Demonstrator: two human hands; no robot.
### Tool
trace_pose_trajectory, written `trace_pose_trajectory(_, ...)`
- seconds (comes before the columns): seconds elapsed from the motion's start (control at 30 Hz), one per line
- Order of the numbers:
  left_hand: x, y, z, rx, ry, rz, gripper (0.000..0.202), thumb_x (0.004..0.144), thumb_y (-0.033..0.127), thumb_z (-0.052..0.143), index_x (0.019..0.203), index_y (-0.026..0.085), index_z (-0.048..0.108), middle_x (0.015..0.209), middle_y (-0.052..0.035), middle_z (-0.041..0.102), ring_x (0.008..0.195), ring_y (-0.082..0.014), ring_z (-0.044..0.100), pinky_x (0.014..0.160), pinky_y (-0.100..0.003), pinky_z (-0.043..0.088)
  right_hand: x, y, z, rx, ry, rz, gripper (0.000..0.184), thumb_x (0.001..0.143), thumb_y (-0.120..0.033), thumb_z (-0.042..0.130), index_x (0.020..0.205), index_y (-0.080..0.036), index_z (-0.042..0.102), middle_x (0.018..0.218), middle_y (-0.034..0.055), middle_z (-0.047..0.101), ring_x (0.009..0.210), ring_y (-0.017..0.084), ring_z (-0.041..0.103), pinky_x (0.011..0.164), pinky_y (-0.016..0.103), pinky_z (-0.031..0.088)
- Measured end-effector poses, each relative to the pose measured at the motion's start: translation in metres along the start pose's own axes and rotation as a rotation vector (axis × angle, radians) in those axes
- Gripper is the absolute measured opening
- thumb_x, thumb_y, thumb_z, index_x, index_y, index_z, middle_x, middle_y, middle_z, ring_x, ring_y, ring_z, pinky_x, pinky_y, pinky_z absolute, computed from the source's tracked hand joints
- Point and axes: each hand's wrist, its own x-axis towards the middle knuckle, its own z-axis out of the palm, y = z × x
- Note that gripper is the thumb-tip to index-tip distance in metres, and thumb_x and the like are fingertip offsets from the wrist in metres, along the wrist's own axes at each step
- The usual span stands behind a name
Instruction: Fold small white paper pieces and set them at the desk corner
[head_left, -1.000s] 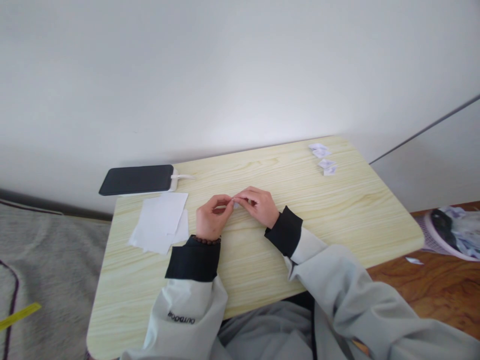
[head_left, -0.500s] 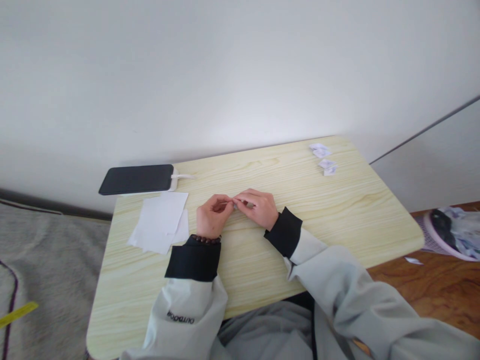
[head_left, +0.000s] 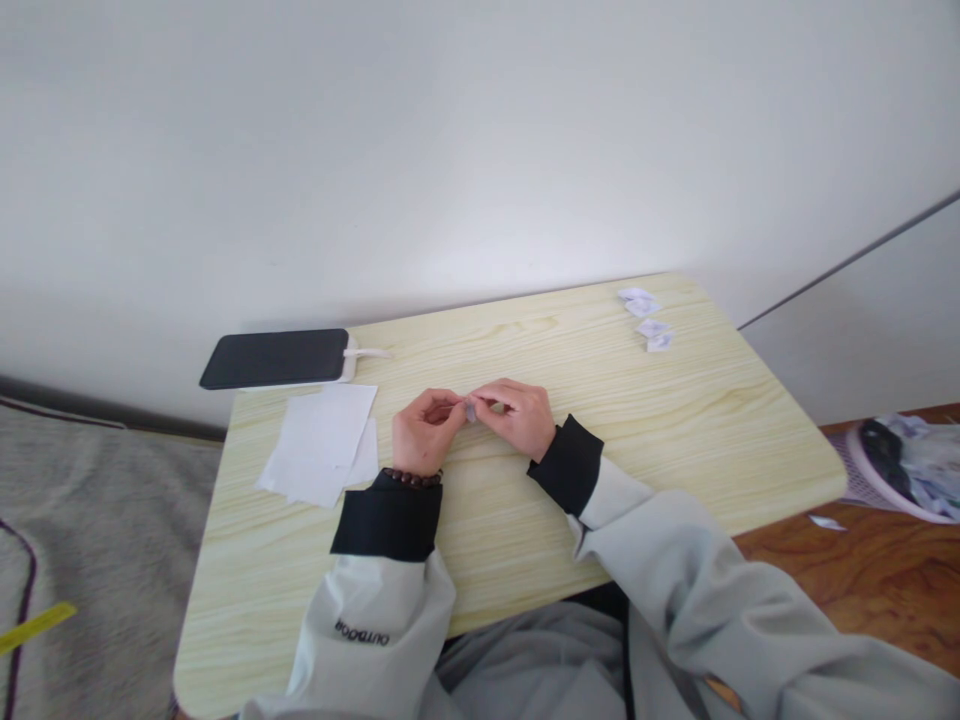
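Both hands meet over the middle of the light wood-grain table (head_left: 645,430). My left hand (head_left: 426,430) pinches one side of a small folded piece of paper (head_left: 471,410), and my right hand (head_left: 519,412) pinches the other side. Most of that paper is hidden behind the fingertips. To the left of my left hand lies a loose stack of white paper sheets (head_left: 319,440). Several small folded paper pieces (head_left: 649,320) rest at the far right of the table.
A black phone (head_left: 277,358) with a white cable (head_left: 369,352) lies at the back left edge against the wall. On the floor at right stands a pink basket (head_left: 862,475) full of crumpled material, with a paper scrap (head_left: 827,522) beside it.
My fingertips have drawn slightly apart, and more of the small folded paper shows between them. The sheets, phone and folded pieces lie as before.
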Motion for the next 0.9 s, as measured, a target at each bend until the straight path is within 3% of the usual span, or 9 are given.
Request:
trace_pose_trajectory(0.2, 0.0, 0.003, -0.001, -0.058, -0.016, 0.006, 0.023, 0.066, 0.033, 0.071, 0.076, 0.015, 0.061, 0.078, -0.0064, 0.072, 0.074, -0.0185, 0.069, 0.073, -0.032, 0.057, 0.002, 0.001, -0.003, 0.096, 0.01, 0.031, 0.018, 0.085, -0.03, 0.055, 0.081, -0.02, 0.07, 0.078, 0.0017, 0.071, 0.064, 0.01, 0.062, 0.05, 0.02, 0.045)
trace_pose_trajectory(0.4, 0.0, 0.006, -0.001, -0.122, -0.041, 0.044, 0.026, 0.071, 0.036, 0.069, 0.079, 0.015, 0.057, 0.091, -0.0106, 0.072, 0.085, -0.0197, 0.068, 0.082, -0.036, 0.055, 0.005, 0.002, -0.006, 0.223, 0.011, 0.106, 0.02, 0.086, -0.033, 0.055, 0.083, -0.02, 0.07, 0.082, 0.0036, 0.071, 0.07, 0.012, 0.065, 0.061, 0.022, 0.052)
trace_pose_trajectory(0.67, 0.002, 0.004, -0.001, -0.228, -0.027, 0.059, 0.03, 0.075, 0.04, 0.066, 0.082, 0.015, 0.051, 0.104, -0.0157, 0.068, 0.095, -0.0223, 0.066, 0.08, -0.038, 0.056, 0.006, 0.009, -0.002, 0.41, 0.025, 0.224, 0.021, 0.085, -0.035, 0.056, 0.085, -0.017, 0.066, 0.084, 0.0043, 0.068, 0.07, 0.012, 0.066, 0.062, 0.022, 0.055)
trace_pose_trajectory(0.9, 0.003, 0.001, 0.0, -0.3, -0.025, 0.068, 0.032, 0.076, 0.041, 0.065, 0.084, 0.017, 0.046, 0.102, -0.0141, 0.069, 0.091, -0.021, 0.067, 0.083, -0.04, 0.056, 0.005, 0.01, 0.002, 0.595, 0.005, 0.307, 0.024, 0.085, -0.042, 0.053, 0.088, -0.018, 0.056, 0.085, 0.0027, 0.061, 0.074, 0.014, 0.068, 0.058, 0.022, 0.056)
